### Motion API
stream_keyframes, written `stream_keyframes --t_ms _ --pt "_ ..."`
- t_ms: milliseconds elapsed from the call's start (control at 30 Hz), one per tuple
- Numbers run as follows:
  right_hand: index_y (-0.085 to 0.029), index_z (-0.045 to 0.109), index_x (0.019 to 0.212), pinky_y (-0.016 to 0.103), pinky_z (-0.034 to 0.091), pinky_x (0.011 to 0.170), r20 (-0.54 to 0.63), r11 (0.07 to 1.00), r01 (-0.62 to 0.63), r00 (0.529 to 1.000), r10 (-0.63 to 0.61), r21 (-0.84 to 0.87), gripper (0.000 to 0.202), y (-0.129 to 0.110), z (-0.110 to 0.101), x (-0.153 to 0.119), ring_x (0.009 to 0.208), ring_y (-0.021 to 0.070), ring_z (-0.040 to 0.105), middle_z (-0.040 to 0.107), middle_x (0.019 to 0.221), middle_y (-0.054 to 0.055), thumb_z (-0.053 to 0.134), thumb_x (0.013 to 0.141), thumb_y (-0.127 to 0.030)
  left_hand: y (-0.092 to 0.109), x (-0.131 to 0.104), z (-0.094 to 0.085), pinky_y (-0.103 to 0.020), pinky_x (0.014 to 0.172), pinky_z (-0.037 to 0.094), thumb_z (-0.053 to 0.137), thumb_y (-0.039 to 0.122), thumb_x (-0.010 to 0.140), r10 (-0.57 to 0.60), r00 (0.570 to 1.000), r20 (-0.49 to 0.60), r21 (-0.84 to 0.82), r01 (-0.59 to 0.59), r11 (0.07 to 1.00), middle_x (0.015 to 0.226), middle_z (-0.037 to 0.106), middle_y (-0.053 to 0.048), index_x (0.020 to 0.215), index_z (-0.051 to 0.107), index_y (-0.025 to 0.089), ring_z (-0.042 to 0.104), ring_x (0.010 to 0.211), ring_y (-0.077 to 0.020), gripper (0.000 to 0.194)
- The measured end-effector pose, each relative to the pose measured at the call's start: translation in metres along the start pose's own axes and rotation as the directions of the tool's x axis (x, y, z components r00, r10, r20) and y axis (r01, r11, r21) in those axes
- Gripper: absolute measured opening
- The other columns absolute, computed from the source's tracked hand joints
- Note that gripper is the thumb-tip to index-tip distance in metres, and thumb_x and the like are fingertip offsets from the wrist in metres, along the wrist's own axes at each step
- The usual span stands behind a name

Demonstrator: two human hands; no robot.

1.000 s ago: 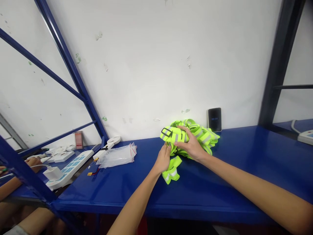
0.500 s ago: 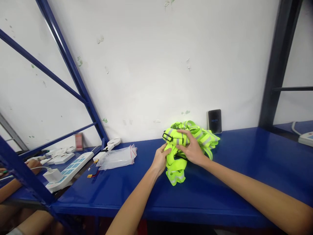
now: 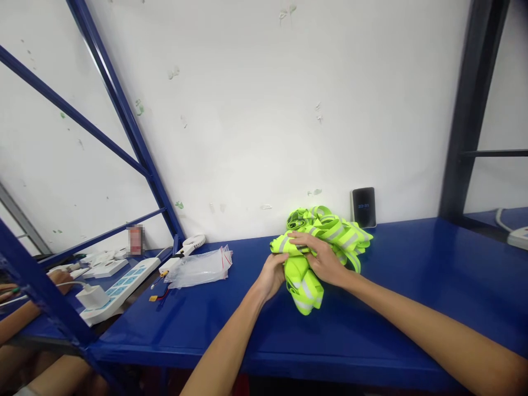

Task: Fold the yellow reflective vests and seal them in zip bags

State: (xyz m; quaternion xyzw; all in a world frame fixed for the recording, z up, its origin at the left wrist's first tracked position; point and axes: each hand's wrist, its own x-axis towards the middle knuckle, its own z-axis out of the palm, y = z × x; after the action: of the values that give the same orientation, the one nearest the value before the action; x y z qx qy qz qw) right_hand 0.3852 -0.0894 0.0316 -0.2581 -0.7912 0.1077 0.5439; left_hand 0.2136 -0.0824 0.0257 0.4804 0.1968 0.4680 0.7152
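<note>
Both hands grip a neon yellow-green reflective strap (image 3: 303, 275) with silver-grey bands. My left hand (image 3: 273, 274) is closed on its left side, thumb pressed on the fabric. From the right, my right hand (image 3: 324, 257) is closed over the folded part, fingers across the top. A loop of the strap hangs down between the hands toward the front of the table. Behind them lies a heap of more reflective straps (image 3: 348, 234), with one rolled coil at its top left. The black buckle is mostly hidden by my right hand.
A small device with a dark screen (image 3: 363, 207) leans against the wall behind the heap. Clear plastic bags (image 3: 202, 268), a white handheld fan (image 3: 193, 241) and a power strip (image 3: 124, 289) lie to the left. Beyond the blue frame post (image 3: 41, 280), another person's hand (image 3: 60, 278) is visible.
The strap has been turned in my hands, so the black buckle that faced left is now mostly covered. The hanging loop has shifted slightly right.
</note>
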Motion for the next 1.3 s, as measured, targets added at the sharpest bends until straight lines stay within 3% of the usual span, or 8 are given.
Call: stream_keyframes --t_ms 133,233,400,533,667,967,1200,1300 --pt "-0.028 0.064 0.115 0.049 0.029 0.113 0.123 0.995 -0.086 0.989 0.078 0.054 0.05 -0.008 -0.003 -0.002 0.137 0.0258 0.038 0.046 0.145 0.002 0.045 0.075 -0.004 0.004 0.001 -0.006 -0.037 0.088 0.049 0.069 0.039 0.078 0.073 0.997 -0.018 0.007 -0.073 0.997 0.108 0.07 -0.012 0.118 0.062 0.013 0.066 0.099 -0.0275 0.049" --pt "-0.031 0.049 0.135 0.051 0.028 0.113 0.064 0.952 -0.267 0.963 0.261 0.148 0.054 -0.01 -0.005 0.001 0.141 0.0289 0.031 0.035 0.152 0.005 0.059 0.082 -0.024 0.005 0.001 -0.011 -0.037 0.087 0.05 0.071 0.036 0.079 0.068 0.997 0.037 0.097 -0.071 0.993 0.108 0.07 -0.014 0.117 0.062 0.011 0.066 0.098 -0.0277 0.047" --pt "-0.024 0.04 0.143 0.049 0.047 0.097 0.215 0.72 -0.57 0.82 0.531 0.395 0.076 -0.008 -0.009 0.011 0.121 0.0325 0.054 0.058 0.132 0.012 0.071 0.075 -0.036 0.004 0.001 -0.015 -0.036 0.088 0.05 0.077 0.034 0.073 0.092 0.991 0.093 0.137 -0.104 0.985 0.107 0.07 -0.015 0.12 0.058 0.011 0.067 0.098 -0.0271 0.056" --pt "-0.023 0.055 0.13 0.047 0.045 0.1 0.022 0.878 -0.413 0.907 0.421 0.243 0.061 -0.018 -0.01 0.015 0.115 0.0312 0.058 0.062 0.125 0.009 0.072 0.072 -0.031 -0.001 0.005 -0.011 -0.036 0.086 0.05 0.078 0.037 0.072 0.097 0.993 -0.071 0.077 -0.092 0.993 0.106 0.07 -0.011 0.124 0.053 0.017 0.068 0.092 -0.0235 0.062" --pt "-0.025 0.054 0.13 0.045 0.041 0.104 -0.101 0.962 -0.271 0.958 0.27 -0.004 0.056 -0.028 -0.005 0.014 0.122 0.0287 0.053 0.057 0.132 0.006 0.067 0.075 -0.026 -0.001 0.002 -0.003 -0.035 0.09 0.048 0.079 0.031 0.07 -0.108 0.99 0.093 0.117 0.097 0.988 0.111 0.068 -0.013 0.124 0.055 0.015 0.066 0.099 -0.025 0.062" --pt "-0.023 0.054 0.129 0.046 0.039 0.106 -0.414 0.951 -0.293 0.882 0.227 -0.103 0.053 -0.02 -0.017 0.017 0.126 0.0303 0.049 0.057 0.133 0.008 0.064 0.077 -0.027 0.004 -0.008 -0.011 -0.027 0.073 0.047 0.083 0.015 0.057 -0.228 0.972 0.063 0.258 0.205 0.944 0.106 0.064 -0.007 0.133 0.047 0.024 0.063 0.082 -0.0155 0.084" --pt "-0.023 0.054 0.13 0.048 0.038 0.107 -0.516 0.951 -0.279 0.839 0.173 -0.135 0.053 -0.018 -0.029 0.023 0.123 0.0312 0.052 0.058 0.13 0.008 0.064 0.078 -0.03 0.012 0.0 -0.016 -0.026 0.072 0.047 0.066 0.009 0.06 0.055 0.998 -0.039 0.045 -0.054 0.998 0.094 0.067 -0.005 0.109 0.062 0.016 0.062 0.08 -0.0157 0.05" --pt "-0.024 0.054 0.131 0.046 0.039 0.107 -0.428 0.958 -0.214 0.897 0.115 -0.191 0.05 -0.014 -0.023 0.017 0.124 0.0293 0.052 0.059 0.13 0.007 0.06 0.081 -0.024 0.014 0.002 -0.019 -0.023 0.063 0.046 0.068 0.017 0.064 0.128 0.979 -0.158 0.021 -0.127 0.992 0.077 0.065 -0.001 0.084 0.063 0.014 0.059 0.066 -0.0115 0.021"
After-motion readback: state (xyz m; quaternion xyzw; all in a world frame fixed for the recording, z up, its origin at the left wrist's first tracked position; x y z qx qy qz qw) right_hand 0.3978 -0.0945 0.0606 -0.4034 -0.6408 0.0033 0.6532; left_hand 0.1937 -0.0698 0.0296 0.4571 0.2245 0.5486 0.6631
